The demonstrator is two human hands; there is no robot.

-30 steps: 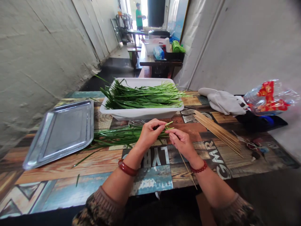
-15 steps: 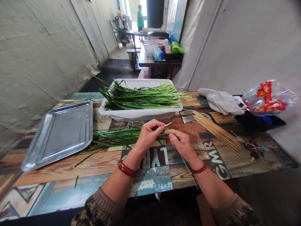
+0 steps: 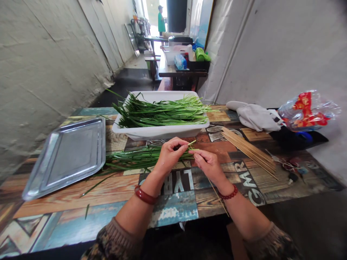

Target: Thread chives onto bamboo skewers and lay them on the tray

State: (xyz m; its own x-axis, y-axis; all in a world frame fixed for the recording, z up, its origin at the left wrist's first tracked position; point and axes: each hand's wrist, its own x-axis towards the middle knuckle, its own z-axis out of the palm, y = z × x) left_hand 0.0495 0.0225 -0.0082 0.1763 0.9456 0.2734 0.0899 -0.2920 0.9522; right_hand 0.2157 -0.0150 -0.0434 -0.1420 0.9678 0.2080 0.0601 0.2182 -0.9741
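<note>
My left hand [image 3: 173, 152] is closed in a pinch on garlic chives, whose pale stem ends stick out past the fingertips. Close beside it, my right hand [image 3: 208, 164] grips a thin bamboo skewer [image 3: 219, 198] that slants down toward the table's front edge. The skewer's upper tip meets the chive stems between my fingers; whether it pierces them is too small to tell. Under and left of my left hand, a loose bunch of chives [image 3: 130, 159] lies on the table. Behind my hands stands a white plastic tub [image 3: 162, 133] heaped with more chives [image 3: 165, 112].
An empty metal tray [image 3: 67, 151] lies at the left. Bamboo skewers [image 3: 248, 151] are piled at the right, beside scissors and keys [image 3: 292, 169]. A grey cap [image 3: 256, 116] and a clear plastic bag [image 3: 307, 112] sit farther back. A person [image 3: 161, 21] stands far off.
Both hands hold nearly the same place and grip. The chive stem end at the left fingertips has tilted slightly, and the whole view has shifted a little.
</note>
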